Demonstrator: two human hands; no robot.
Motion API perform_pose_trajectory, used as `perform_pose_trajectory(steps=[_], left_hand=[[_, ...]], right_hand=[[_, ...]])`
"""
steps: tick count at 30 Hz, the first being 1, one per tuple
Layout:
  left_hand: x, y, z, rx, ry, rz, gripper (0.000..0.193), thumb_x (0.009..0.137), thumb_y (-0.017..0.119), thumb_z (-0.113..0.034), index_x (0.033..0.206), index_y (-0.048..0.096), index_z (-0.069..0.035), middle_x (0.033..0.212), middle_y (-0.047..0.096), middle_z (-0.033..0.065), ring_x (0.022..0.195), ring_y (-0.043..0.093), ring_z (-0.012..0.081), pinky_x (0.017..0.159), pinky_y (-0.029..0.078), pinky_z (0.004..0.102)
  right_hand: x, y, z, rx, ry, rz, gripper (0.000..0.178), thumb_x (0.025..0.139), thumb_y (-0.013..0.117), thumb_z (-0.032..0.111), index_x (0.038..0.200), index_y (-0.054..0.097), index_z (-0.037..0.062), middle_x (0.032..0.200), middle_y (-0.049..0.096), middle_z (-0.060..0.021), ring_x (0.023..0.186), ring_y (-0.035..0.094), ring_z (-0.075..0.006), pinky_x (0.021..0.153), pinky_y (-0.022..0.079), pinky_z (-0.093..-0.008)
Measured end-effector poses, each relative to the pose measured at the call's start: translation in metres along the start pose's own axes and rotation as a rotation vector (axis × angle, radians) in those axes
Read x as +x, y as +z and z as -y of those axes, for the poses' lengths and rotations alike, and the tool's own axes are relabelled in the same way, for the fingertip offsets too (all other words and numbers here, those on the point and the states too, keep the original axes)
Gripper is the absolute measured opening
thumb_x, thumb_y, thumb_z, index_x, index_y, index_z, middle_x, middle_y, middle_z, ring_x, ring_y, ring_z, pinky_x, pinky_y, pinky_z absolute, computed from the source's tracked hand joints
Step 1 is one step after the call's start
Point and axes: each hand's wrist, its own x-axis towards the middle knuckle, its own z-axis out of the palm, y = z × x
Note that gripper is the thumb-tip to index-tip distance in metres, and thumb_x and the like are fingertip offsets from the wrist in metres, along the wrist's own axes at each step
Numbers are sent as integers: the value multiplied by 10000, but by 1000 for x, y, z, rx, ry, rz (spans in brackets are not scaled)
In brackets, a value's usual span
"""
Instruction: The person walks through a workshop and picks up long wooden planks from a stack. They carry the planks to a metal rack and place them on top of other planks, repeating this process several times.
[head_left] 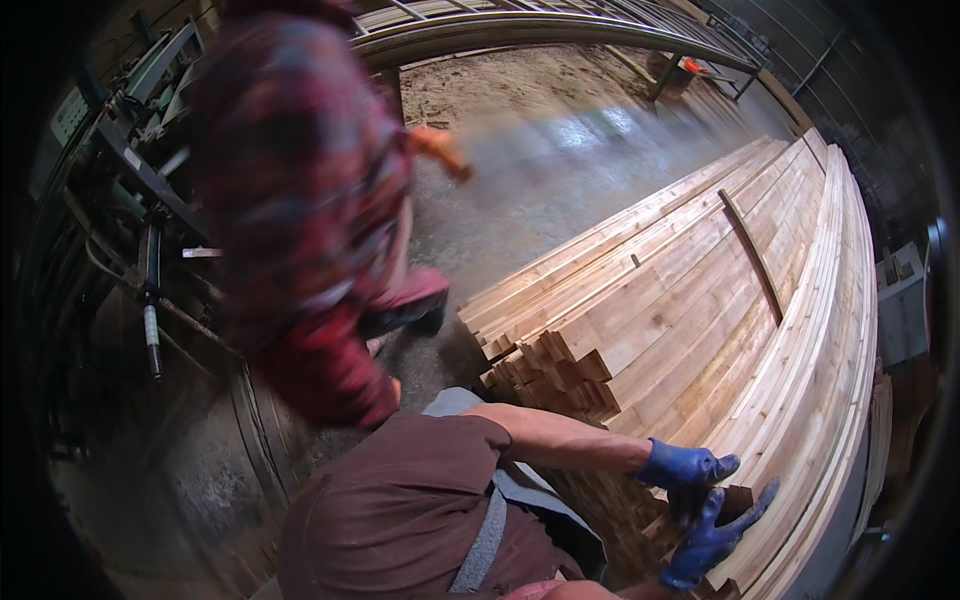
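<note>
Looking at a grey shop floor (520, 215), then a seriously long stack of boards (680, 340), filling most of the right side and stretching off toward the upper right, with near ends all stepped and uneven. Also got a metal rack (560, 27) across the top, some machinery (150, 180) on the left, and a co-worker (300, 190) in red plaid, super blurry, standing pretty near. Up on the stack, just a thin stick (752, 258) lying crosswise over the boards.

Now down to the left hand (690, 466), blue-gloved, at the stack's near end, fingers stretched toward the right; honestly can't tell if gripping anything. Just below, the right hand (703, 545), same blue, thumb and fingers spread wide. Between the two, a brown board end (738, 497), close to both.

As for the step in hand, looks like getting placed on the boards, not lifting yet. For the next move, probably calls for a firm grip on a single board, and maybe a quick check on the co-worker before swinging anything around.
</note>
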Motion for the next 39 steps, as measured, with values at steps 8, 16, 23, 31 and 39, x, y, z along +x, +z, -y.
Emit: perform_pose_trajectory(steps=[8, 16, 23, 31, 39], left_hand=[[3, 0, 2, -54, -52, -90, 861, 1017, 323, -700, 1012, 701, 73, 872, 735, 187, 753, 730, 266, 703, 611, 392], [-2, -3, -8, 13, -56, -95, 899, 997, 281, -747, 1020, 711, 43, 829, 728, 153, 746, 734, 254, 668, 601, 372], [-6, -4, -19, 128, -80, -75, 895, 1002, 285, -742, 964, 710, 45, 834, 720, 138, 768, 710, 229, 729, 581, 352], [-7, -3, -21, 177, -98, -54, 915, 980, 272, -780, 960, 703, 26, 818, 705, 115, 782, 680, 195, 732, 542, 334], [-8, -5, -24, 152, -90, -54, 894, 996, 281, -752, 1012, 696, 39, 855, 715, 142, 803, 704, 216, 758, 564, 351]], right_hand=[[2, 1, -8, 71, 44, 18, 798, 917, 696, 412, 1575, 349, 123, 1508, 464, -162, 1373, 455, -332, 1132, 360, -420], [3, 2, -5, 237, 59, -9, 828, 871, 764, 312, 1578, 366, 146, 995, 640, -76, 893, 622, -222, 837, 519, -369], [6, -4, -7, 237, 16, -26, 811, 843, 765, 206, 1547, 385, 74, 975, 709, -117, 853, 711, -237, 787, 585, -374], [3, -2, -15, 226, -45, -48, 793, 849, 743, 164, 1550, 384, 69, 916, 704, -94, 809, 694, -212, 775, 579, -368], [5, -1, -11, 273, -50, -46, 791, 844, 758, 153, 1528, 386, 15, 905, 714, -92, 794, 709, -209, 755, 592, -351]])
